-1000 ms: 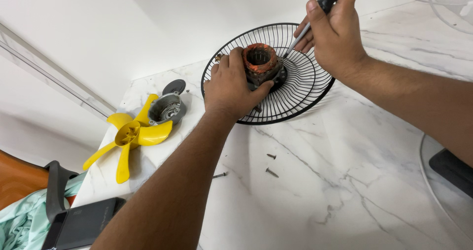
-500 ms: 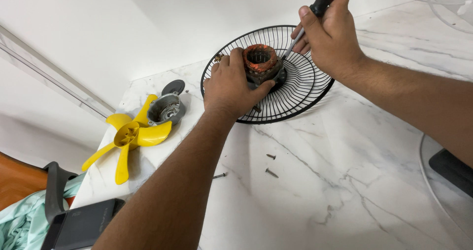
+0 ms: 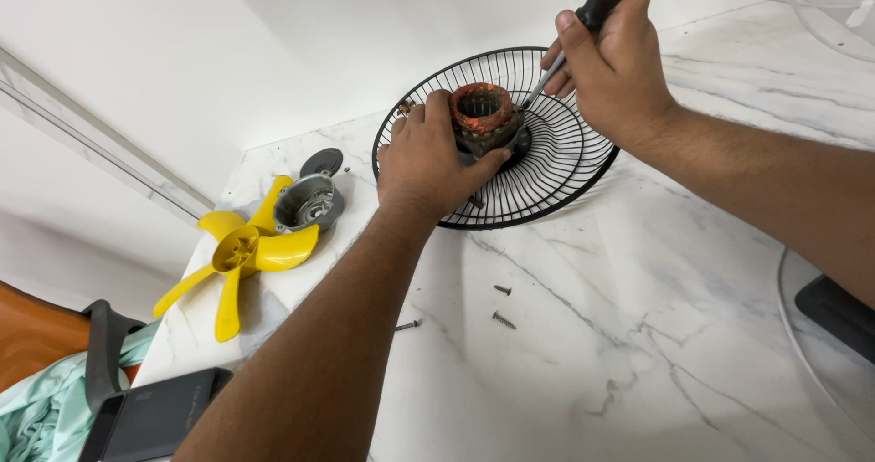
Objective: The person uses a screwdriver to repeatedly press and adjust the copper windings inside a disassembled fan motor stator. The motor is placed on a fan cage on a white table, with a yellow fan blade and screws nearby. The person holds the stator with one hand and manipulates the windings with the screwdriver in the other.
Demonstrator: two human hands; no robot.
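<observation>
A round black wire fan guard [image 3: 565, 166] lies flat on the white marble table [image 3: 638, 334]. At its centre stands a fan motor [image 3: 481, 116] with copper windings showing. My left hand [image 3: 428, 161] grips the motor from the near side. My right hand [image 3: 606, 61] is shut on a screwdriver [image 3: 597, 6] with a red and black handle, its shaft slanting down to the motor's right side.
A yellow fan blade [image 3: 237, 252] lies at the table's left edge, with a grey metal motor cover [image 3: 310, 202] and a dark round cap [image 3: 322, 161] beside it. Loose screws [image 3: 499, 304] lie mid-table. A dark device [image 3: 150, 416] sits bottom left; white cables [image 3: 820, 25] top right.
My right hand with the screwdriver has shifted slightly up and left at the motor. My left hand stays on the motor.
</observation>
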